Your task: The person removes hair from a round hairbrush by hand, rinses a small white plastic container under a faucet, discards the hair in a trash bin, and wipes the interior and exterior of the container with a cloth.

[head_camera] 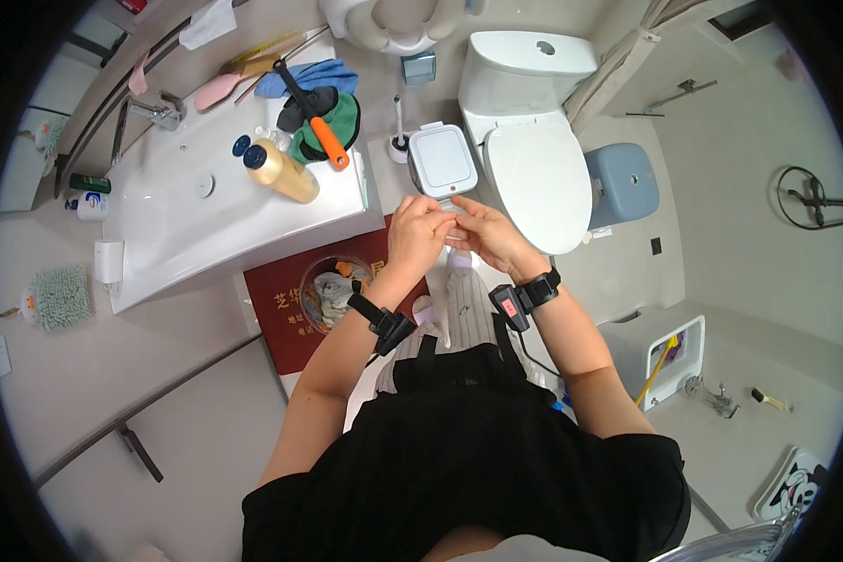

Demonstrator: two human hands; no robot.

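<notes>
My left hand and my right hand meet in front of my body, fingertips touching. The left fingers are bent. On the right, the fingers are partly spread. Whether something small or clear lies between them cannot be made out. Just beyond the fingers stands a lidded white bin, its lid down. To the right of it is the white toilet with a lowered lid. Below and left of my hands, a clear round tub of crumpled cloths rests on a red floor mat.
A white washbasin fills the left side. On its counter are a beige bottle, an orange-handled tool, a green cloth and a pink hairbrush. A toilet brush and a blue-grey bin flank the toilet area.
</notes>
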